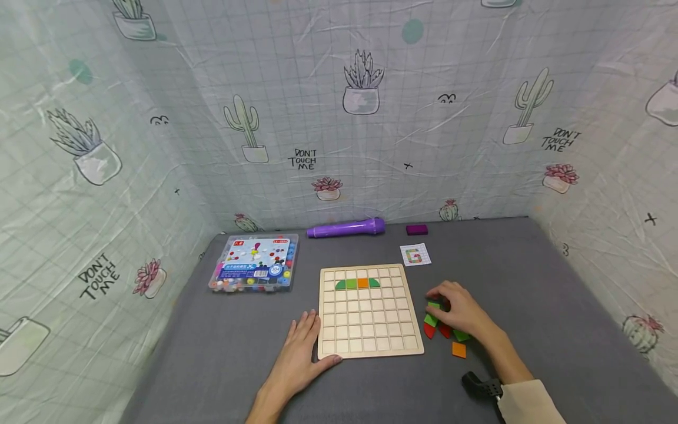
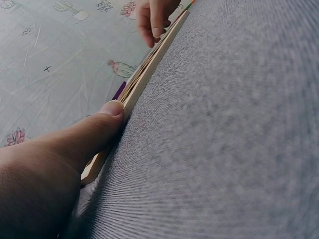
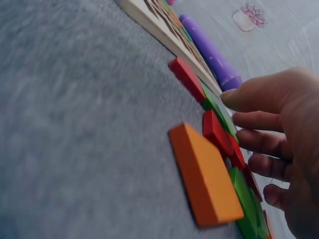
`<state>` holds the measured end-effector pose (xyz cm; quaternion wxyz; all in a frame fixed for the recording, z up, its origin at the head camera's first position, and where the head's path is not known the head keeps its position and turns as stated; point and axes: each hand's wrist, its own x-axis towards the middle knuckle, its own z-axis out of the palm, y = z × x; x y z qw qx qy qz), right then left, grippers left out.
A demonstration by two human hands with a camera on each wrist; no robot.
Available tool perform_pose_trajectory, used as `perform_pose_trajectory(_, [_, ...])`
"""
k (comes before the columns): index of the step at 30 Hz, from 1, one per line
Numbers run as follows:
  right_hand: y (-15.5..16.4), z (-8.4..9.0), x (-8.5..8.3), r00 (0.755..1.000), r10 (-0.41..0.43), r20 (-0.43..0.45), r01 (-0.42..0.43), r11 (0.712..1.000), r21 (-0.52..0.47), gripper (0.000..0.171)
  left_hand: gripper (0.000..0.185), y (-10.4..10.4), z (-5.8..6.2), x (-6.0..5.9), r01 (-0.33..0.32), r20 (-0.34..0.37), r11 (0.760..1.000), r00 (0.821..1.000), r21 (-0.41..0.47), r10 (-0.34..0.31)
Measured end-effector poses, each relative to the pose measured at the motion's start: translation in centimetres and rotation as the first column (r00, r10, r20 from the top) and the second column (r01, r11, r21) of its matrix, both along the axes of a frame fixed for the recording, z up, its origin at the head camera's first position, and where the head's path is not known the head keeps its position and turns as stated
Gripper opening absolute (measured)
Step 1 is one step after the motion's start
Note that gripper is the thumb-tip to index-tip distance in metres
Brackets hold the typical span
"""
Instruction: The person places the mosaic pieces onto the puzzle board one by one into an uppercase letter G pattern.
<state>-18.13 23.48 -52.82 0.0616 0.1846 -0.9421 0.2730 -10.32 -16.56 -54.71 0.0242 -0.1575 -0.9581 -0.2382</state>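
My left hand (image 1: 300,355) rests at the lower left corner of a square wooden grid board (image 1: 365,352). Its fingers lie straight along the left edge, and in the left wrist view the thumb (image 2: 110,109) touches the board's near side. Green and orange pieces (image 1: 362,283) form a short row near the board's top. My right hand (image 1: 462,307) is over a small pile right of the board, thumb and fingers apart around a green tile (image 1: 431,320). Red pieces (image 3: 187,78) and an orange tile (image 3: 205,177) lie close by. The hand partly hides the pile.
A small pattern card (image 1: 415,254) lies beyond the board's upper right corner, with a dark purple block (image 1: 416,229) behind it. A purple tube-like stick (image 1: 346,228) lies at the back. A clear box of colored parts (image 1: 254,263) stands at the left.
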Motion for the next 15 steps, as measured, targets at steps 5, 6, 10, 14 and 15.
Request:
perform_pose_trajectory(5, [0.53,-0.14,0.35,1.0,-0.011,-0.01,0.011,1.0,0.016,0.018,0.101,0.03,0.05,-0.05,-0.001,0.008,1.0,1.0,-0.009,0.001])
perform_pose_trajectory(6, [0.58,-0.13,0.39,1.0,-0.013,-0.009,0.013,1.0,0.018,0.016,0.101,0.03,0.08,-0.05,-0.001,0.012,1.0,1.0,-0.011,0.001])
perform_pose_trajectory(10, [0.66,-0.05,0.39,1.0,-0.011,0.004,0.011,1.0,0.024,0.012,0.102,0.0,0.1,-0.04,0.0,0.019,1.0,1.0,-0.01,0.001])
perform_pose_trajectory(14, [0.7,-0.01,0.28,1.0,-0.016,0.024,0.016,1.0,0.019,0.012,0.102,0.0,0.0,-0.05,-0.003,0.014,1.0,1.0,-0.012,0.004])
perform_pose_trajectory(15, [0.71,-0.01,0.24,0.999,-0.02,0.03,0.019,1.0,0.018,0.013,0.102,0.0,0.01,-0.06,-0.005,0.013,1.0,1.0,-0.013,0.005])
